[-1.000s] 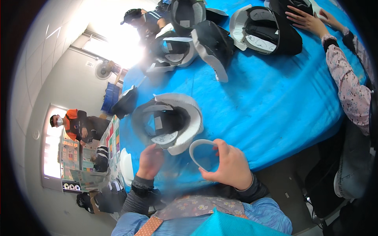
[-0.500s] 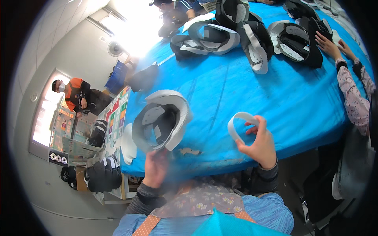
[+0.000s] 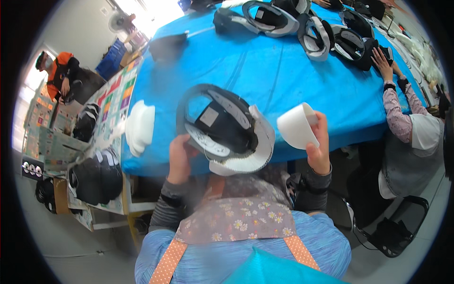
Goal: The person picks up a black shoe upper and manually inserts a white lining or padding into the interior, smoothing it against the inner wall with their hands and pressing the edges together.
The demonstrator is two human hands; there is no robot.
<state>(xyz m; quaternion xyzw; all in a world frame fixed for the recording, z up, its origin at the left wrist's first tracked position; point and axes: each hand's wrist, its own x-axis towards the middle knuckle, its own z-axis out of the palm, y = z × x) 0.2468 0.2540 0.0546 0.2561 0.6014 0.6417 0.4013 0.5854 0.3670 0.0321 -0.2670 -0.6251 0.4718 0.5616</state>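
My left hand grips the left rim of a hollow black padded shell, helmet-like in shape, with grey-white panels inside. A white ribbed edging runs along its lower right side. The shell is tilted so its opening faces me; my left fingertips are hidden behind it. In my right hand is a curved white band, pinched by its right end and bent into an arc. A gap separates band and shell. Both are held over the near edge of the blue-covered table.
White moulded pads lie at the table's left edge. Several similar shells stand at the far side. A co-worker's hand rests on one at the right. To the left are a side table, black bags and a standing person.
The shell has come nearer me and turned, its white edging now at the lower right. My right hand has turned the band, showing its broad face. The whole view has shifted.
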